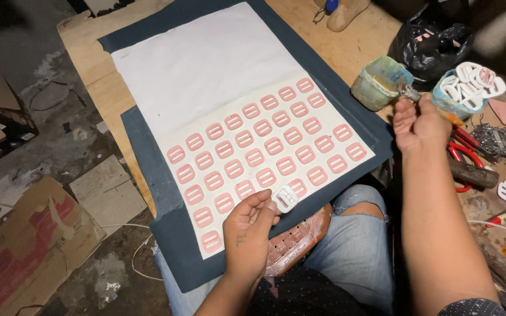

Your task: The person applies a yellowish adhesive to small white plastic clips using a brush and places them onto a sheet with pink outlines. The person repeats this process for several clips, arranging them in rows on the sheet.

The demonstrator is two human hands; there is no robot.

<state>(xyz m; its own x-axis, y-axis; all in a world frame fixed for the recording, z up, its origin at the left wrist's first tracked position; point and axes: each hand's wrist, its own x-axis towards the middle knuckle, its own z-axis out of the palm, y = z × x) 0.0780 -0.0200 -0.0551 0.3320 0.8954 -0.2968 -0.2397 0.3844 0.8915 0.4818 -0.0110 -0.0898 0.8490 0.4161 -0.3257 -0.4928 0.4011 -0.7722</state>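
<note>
The left hand (247,225) pinches a white buckle (285,198) at its fingertips, over the sheet's (206,64) near edge. The right hand (418,120), fingers closed on a brush (411,93), sits at two o'clock from the buckle, by the pot (379,82).

Single head view, worn on head, looking steeply down and a bit forward over lap and board (89,52). Close range: forearms rising from bottom edge, left hand (252,225) low centre, right hand (418,123) upper right. White sheet (206,64) filling middle of frame, tilted, running from lower left to top centre. Floor (60,152) seen along left side, cluttered bench (499,175) at right edge. No second view, so no shared area.
</note>
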